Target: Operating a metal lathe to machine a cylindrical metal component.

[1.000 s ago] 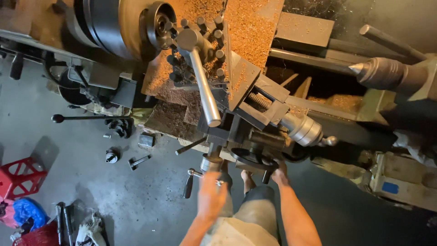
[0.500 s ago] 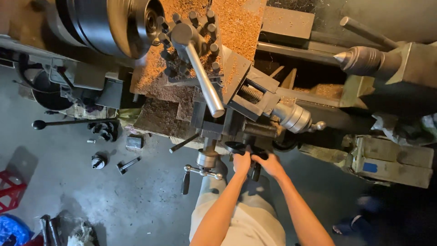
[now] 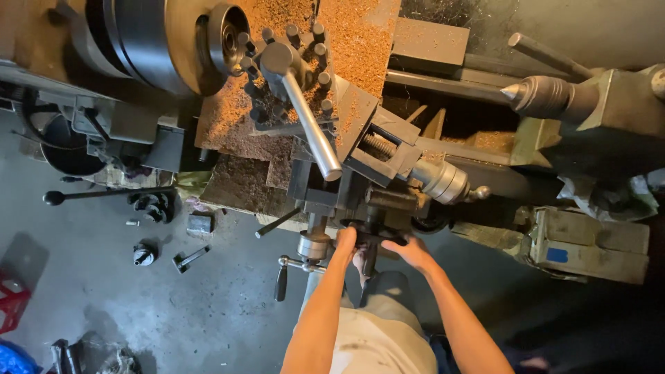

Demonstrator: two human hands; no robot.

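Note:
I look straight down on a metal lathe. Both my hands grip the dark carriage handwheel [image 3: 373,234] on the apron's front: my left hand [image 3: 344,244] on its left rim, my right hand [image 3: 410,251] on its right rim. Just left of them hangs a small crank handle [image 3: 282,278] under a round dial [image 3: 314,245]. Above sits the tool post [image 3: 287,59] with its long steel lever [image 3: 312,125], next to the chuck [image 3: 215,38]. Brown chips cover the carriage top [image 3: 360,41].
The tailstock centre [image 3: 547,93] points left at the upper right. A silver compound handle [image 3: 447,181] sticks out near my right hand. On the grey floor lie a long black bar [image 3: 104,195], small fittings [image 3: 142,253] and a red crate [image 3: 10,305] at the left edge.
My left hand moved right from the small crank to the handwheel, so both hands now hold it. My view shifted left and closer.

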